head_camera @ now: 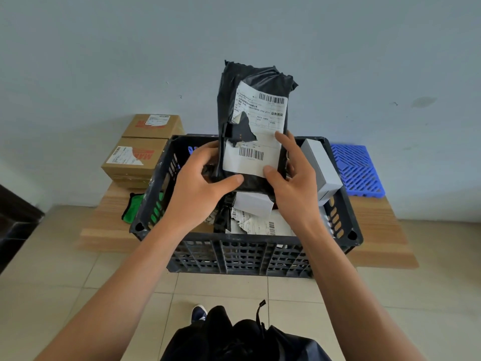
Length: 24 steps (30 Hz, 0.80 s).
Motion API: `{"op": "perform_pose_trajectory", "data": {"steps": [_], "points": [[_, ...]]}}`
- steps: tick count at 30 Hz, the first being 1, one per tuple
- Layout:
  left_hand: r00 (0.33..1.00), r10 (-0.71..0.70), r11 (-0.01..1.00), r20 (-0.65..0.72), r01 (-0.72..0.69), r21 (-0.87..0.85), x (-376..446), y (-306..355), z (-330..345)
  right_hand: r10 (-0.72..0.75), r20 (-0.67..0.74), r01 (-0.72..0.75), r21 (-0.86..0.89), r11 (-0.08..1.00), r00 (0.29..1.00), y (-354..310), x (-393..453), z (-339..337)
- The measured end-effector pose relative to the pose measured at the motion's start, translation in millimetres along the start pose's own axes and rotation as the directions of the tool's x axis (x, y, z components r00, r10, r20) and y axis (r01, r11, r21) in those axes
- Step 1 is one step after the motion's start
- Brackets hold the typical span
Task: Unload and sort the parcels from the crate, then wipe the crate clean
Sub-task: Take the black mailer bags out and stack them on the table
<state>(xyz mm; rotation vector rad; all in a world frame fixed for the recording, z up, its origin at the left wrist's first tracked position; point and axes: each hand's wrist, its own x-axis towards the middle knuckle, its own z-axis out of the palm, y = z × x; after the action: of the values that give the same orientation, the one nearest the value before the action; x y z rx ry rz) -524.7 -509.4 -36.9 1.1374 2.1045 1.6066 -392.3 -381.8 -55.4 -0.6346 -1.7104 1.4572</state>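
A black plastic mailer bag (256, 82) with a torn white shipping label is held upright above the black slatted crate (242, 254). My left hand (200, 183) grips its lower left edge, thumb across the front. My right hand (291, 175) holds its lower right edge, thumb on the label. Inside the crate lie a white box (321, 165) leaning on the right wall, a small white parcel (252, 203) and a flat parcel with a torn label (257, 225).
Two brown cardboard boxes (135, 157) are stacked left of the crate on a low wooden bench (112, 220). A green cloth (132, 207) lies beside the crate's left wall. A blue plastic grid mat (358, 170) sits at the right against the wall. Tiled floor lies below.
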Motion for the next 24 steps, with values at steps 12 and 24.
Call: {"op": "perform_pose_trajectory", "data": {"steps": [12, 24], "points": [[0.979, 0.151, 0.972, 0.136, -0.172, 0.16, 24.8, 3.4, 4.9, -0.062, 0.008, 0.062, -0.214, 0.975, 0.998, 3.9, 13.9, 1.3], [0.975, 0.115, 0.971, 0.188, -0.15, 0.184, 132.6, -38.2, -24.0, 0.009, 0.047, 0.008, -0.359, 0.933, 0.999, 9.1, 115.5, 37.3]]}}
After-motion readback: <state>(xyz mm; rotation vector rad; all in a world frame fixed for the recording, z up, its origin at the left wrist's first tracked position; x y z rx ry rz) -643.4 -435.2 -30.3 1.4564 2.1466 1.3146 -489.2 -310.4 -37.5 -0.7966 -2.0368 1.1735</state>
